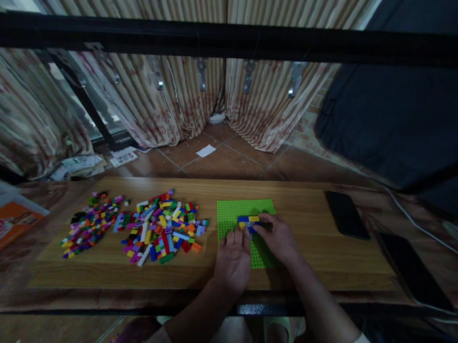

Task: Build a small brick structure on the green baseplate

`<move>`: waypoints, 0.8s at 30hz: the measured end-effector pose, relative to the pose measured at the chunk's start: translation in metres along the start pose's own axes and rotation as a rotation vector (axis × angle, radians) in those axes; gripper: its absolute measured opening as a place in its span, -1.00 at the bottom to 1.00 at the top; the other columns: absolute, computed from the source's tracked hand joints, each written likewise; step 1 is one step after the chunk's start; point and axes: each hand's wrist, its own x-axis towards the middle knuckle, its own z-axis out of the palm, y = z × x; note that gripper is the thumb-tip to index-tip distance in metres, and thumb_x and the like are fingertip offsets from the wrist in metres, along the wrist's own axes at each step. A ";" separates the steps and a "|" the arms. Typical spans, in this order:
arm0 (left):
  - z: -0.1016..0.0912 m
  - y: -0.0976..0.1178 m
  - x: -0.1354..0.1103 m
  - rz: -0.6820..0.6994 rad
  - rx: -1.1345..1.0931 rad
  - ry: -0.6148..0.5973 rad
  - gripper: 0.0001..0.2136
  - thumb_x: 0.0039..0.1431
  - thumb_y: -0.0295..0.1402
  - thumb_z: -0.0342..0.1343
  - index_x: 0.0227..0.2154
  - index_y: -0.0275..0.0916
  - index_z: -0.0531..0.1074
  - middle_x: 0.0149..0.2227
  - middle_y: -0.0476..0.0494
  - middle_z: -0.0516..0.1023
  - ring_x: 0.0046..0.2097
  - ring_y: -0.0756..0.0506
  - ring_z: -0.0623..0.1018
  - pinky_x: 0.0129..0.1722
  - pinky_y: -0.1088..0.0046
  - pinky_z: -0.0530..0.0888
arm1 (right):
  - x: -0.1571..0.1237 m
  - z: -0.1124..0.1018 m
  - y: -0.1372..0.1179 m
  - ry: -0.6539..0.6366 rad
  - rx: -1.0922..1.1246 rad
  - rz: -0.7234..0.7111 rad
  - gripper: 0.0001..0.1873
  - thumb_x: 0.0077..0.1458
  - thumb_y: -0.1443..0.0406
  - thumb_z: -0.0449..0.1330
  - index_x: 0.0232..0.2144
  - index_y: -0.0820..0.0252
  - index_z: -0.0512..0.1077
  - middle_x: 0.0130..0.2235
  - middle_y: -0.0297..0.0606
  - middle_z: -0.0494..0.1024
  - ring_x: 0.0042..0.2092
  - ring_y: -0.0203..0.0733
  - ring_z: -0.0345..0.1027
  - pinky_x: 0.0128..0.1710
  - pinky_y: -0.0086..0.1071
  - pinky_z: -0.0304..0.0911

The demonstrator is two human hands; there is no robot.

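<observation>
A small brick assembly [249, 220] of blue and yellow pieces is located just right of the frame centre, seated on the upper part of a green baseplate [230, 213]. Its right end is clamped between the fingertips of the right hand [277, 237], which is laid over the right side of the baseplate. The left hand [233, 260] is held flat with fingers extended and gripping nothing; its fingertips are placed against the near left edge of the assembly.

The baseplate is laid flat on a wooden table [309, 259]. A large pile of mixed bricks [163, 227] is found left of centre, near the baseplate, and a smaller pile [90, 222] further left. Two dark phones are positioned at the right: the nearer phone [346, 215] and the outer phone [411, 268]. An orange book [0, 225] is seen at the left edge.
</observation>
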 end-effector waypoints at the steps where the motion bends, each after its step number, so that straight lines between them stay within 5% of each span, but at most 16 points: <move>1: 0.001 -0.002 -0.001 -0.006 -0.024 -0.001 -0.56 0.24 -0.55 -0.15 0.18 -0.31 0.24 0.13 -0.34 0.37 0.03 -0.21 0.41 -0.05 0.17 0.45 | 0.001 -0.003 0.003 -0.013 0.029 0.002 -0.67 0.00 0.16 0.17 -0.19 0.18 0.51 -0.24 -0.16 0.56 -0.25 -0.11 0.43 -0.18 -0.20 0.33; 10: -0.003 -0.026 0.000 -0.085 -0.358 0.030 -0.44 0.16 -0.53 -0.09 0.25 -0.34 0.07 0.15 -0.26 0.38 0.14 -0.14 0.38 0.16 0.32 0.31 | 0.008 -0.028 0.009 0.128 -0.123 -0.004 -0.64 0.11 0.23 -0.02 -0.19 0.21 0.50 -0.17 -0.05 0.57 -0.20 -0.05 0.46 -0.15 -0.20 0.31; 15: -0.003 -0.032 0.003 -0.171 -0.433 0.062 -0.42 0.13 -0.54 -0.09 0.25 -0.31 0.07 0.14 -0.23 0.39 0.16 -0.12 0.37 0.15 0.36 0.33 | 0.008 -0.036 0.019 0.062 -0.343 0.052 -0.64 0.12 0.25 -0.02 -0.15 0.25 0.48 -0.17 0.03 0.55 -0.25 -0.01 0.47 -0.24 -0.18 0.31; 24: -0.007 -0.037 0.014 -0.027 -0.456 0.022 -0.33 -0.02 -0.63 -0.10 0.25 -0.36 0.07 0.13 -0.21 0.42 0.15 -0.05 0.39 0.27 0.36 0.17 | -0.007 -0.040 0.039 -0.093 -0.509 -0.019 -0.69 0.13 0.27 -0.02 -0.18 0.25 0.44 -0.24 0.00 0.60 -0.27 0.05 0.50 -0.29 -0.18 0.31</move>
